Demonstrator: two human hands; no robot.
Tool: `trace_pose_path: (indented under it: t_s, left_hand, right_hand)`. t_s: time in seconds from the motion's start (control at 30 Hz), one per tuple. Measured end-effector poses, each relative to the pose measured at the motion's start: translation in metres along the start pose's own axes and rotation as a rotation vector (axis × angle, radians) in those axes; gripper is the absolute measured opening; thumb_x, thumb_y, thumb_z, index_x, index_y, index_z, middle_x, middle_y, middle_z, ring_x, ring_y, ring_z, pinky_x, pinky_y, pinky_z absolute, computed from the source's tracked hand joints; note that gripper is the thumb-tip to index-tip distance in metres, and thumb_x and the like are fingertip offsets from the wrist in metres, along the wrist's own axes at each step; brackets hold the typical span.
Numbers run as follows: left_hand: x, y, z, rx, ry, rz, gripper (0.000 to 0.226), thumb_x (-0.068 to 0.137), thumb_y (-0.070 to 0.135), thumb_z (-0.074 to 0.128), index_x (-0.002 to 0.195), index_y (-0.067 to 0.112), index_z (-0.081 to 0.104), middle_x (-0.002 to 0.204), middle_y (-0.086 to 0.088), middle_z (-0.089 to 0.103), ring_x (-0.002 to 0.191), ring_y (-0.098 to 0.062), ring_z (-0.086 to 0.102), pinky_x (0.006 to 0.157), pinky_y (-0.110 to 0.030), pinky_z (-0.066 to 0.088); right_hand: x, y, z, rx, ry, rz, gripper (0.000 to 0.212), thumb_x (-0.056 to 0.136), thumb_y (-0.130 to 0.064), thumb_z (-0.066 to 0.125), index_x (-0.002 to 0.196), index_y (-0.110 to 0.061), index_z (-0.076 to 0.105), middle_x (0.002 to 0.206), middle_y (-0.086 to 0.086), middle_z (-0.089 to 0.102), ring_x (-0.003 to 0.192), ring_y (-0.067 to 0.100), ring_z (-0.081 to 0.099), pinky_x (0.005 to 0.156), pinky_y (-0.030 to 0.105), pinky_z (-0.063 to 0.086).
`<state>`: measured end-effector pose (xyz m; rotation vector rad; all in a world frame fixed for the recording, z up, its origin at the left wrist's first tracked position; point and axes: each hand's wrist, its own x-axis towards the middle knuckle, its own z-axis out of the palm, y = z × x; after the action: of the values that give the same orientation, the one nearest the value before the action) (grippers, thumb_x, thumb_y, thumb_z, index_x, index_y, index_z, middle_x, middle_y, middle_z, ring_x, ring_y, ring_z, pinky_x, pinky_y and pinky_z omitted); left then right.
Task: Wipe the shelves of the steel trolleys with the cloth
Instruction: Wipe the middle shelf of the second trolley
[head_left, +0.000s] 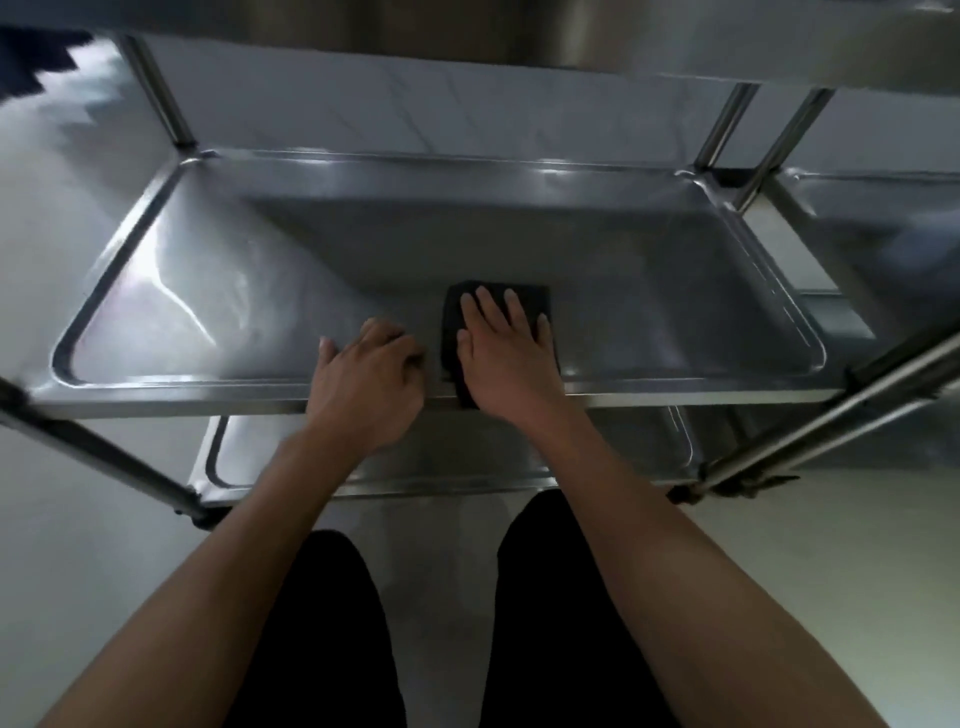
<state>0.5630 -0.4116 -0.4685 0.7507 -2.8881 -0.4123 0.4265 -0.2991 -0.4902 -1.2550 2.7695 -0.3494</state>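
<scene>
Right hand (506, 353), fingers spread flat, presses a black cloth (524, 299) on the middle shelf (649, 291) near its front rim | left hand (366, 382), fingers curled, beside it | lower shelf (467, 457) beneath | second trolley (872, 218) far right.

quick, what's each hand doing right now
Left hand: fingers curled, resting on the shelf edge, holding nothing.
Right hand: open, flat on the black cloth.

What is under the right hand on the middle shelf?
A dark cloth lies flat under the right hand, on the shelf. The steel beneath the cloth is covered.
</scene>
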Motion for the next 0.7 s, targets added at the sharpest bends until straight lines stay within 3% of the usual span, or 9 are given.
trace_pose_path:
  t_s: [0.2,0.4,0.7]
  left_hand:
    - [0.009,0.054,0.01,0.108,-0.017,-0.12,0.033,0.098,0.033,0.04,0.121,0.021,0.06,0.131,-0.004,0.055,0.127,-0.027,0.046,0.104,-0.058,0.038]
    - [0.026,0.127,0.027,0.143,-0.012,-0.095,0.042,0.097,0.036,0.04,0.13,0.017,0.058,0.14,-0.004,0.051,0.131,-0.026,0.044,0.106,-0.051,0.037]
    - [0.059,0.22,0.05,0.071,-0.015,0.029,0.036,0.095,0.03,0.042,0.116,0.013,0.065,0.123,-0.01,0.06,0.119,-0.029,0.051,0.096,-0.048,0.042]
  right_hand:
    - [-0.004,0.04,-0.009,0.012,-0.019,-0.102,0.055,0.107,-0.04,0.015,0.159,-0.023,0.011,0.167,-0.005,0.007,0.154,0.024,-0.001,0.122,0.056,0.005]
    - [-0.013,0.116,-0.03,-0.002,-0.025,-0.04,0.055,0.107,-0.04,0.014,0.159,-0.025,0.009,0.167,-0.006,0.004,0.154,0.023,-0.002,0.122,0.054,0.004]
    - [-0.036,0.224,-0.057,0.02,0.013,0.083,0.054,0.106,-0.041,0.018,0.159,-0.027,0.016,0.167,-0.007,0.01,0.154,0.025,0.003,0.12,0.055,0.006]
